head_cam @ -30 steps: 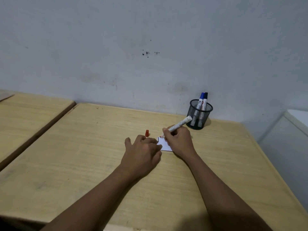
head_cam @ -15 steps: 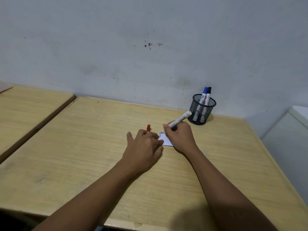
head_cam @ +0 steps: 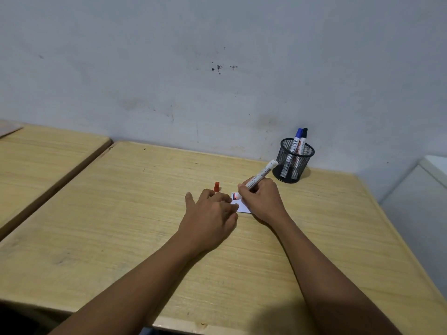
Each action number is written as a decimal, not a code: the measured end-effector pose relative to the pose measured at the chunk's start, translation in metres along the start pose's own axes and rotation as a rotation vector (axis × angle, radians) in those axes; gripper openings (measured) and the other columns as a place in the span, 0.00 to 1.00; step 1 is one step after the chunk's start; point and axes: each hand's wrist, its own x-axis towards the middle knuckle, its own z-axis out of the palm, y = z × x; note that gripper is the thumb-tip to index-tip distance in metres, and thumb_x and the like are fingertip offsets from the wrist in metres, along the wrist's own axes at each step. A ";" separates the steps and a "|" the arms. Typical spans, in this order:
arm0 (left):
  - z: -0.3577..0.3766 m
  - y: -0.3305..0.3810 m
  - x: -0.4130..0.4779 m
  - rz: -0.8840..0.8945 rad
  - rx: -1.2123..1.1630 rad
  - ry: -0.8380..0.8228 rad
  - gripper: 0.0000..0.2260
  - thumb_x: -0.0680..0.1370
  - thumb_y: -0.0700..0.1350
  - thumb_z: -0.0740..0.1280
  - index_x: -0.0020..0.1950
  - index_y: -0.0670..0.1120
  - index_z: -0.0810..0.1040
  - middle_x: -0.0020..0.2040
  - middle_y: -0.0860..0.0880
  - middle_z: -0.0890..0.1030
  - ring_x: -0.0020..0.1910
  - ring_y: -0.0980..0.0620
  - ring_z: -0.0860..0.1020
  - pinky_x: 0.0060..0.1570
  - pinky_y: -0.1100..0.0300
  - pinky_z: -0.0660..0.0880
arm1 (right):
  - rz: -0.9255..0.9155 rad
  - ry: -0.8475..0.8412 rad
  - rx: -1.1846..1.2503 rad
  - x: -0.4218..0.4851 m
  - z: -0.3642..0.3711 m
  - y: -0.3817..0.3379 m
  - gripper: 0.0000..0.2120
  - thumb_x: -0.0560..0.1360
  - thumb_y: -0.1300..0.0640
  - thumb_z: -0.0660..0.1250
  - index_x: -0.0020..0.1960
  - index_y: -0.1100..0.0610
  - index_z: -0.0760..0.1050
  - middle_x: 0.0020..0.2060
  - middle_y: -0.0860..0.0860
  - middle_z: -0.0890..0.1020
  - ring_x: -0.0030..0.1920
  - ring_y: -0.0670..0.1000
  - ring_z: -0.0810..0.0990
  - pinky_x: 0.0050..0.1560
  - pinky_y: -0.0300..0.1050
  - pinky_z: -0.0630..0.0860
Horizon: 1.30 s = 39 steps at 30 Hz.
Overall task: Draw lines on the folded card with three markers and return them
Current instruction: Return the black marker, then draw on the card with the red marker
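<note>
Pale scuffed wall behind a light wooden desk (head_cam: pixel 121 226); second desk to the left. Black mesh pen cup (head_cam: pixel 294 160) at the back right holds two markers, blue-capped (head_cam: pixel 297 139) and black-capped (head_cam: pixel 302 140). One red marker cap (head_cam: pixel 217 186) stands loose beyond the left hand (head_cam: pixel 210 216). Left fingers flat, pinning the small white folded card (head_cam: pixel 242 206). Right hand (head_cam: pixel 263 201): grip pinched around the white-barrelled marker (head_cam: pixel 262 175), red tip on the card's far edge. Hands cover most of the card.
</note>
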 end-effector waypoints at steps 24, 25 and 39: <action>-0.051 -0.011 0.047 -0.390 -0.608 0.077 0.03 0.73 0.50 0.74 0.42 0.52 0.84 0.41 0.55 0.85 0.45 0.54 0.82 0.48 0.52 0.72 | 0.062 0.168 0.514 -0.021 -0.051 -0.048 0.09 0.78 0.59 0.70 0.39 0.61 0.81 0.30 0.55 0.82 0.30 0.53 0.77 0.30 0.44 0.75; -0.058 -0.008 0.045 -0.375 -0.815 0.080 0.03 0.73 0.47 0.76 0.43 0.49 0.85 0.42 0.51 0.86 0.45 0.51 0.83 0.46 0.55 0.76 | 0.072 0.163 0.519 -0.021 -0.053 -0.051 0.10 0.78 0.59 0.70 0.39 0.61 0.82 0.30 0.56 0.81 0.29 0.53 0.77 0.30 0.44 0.75; -0.104 0.045 0.041 -0.177 -1.177 0.125 0.07 0.73 0.40 0.75 0.49 0.39 0.85 0.35 0.52 0.83 0.32 0.64 0.78 0.35 0.73 0.72 | -0.053 0.056 0.510 -0.036 -0.084 -0.087 0.11 0.79 0.57 0.69 0.40 0.61 0.81 0.32 0.57 0.81 0.28 0.51 0.75 0.29 0.44 0.72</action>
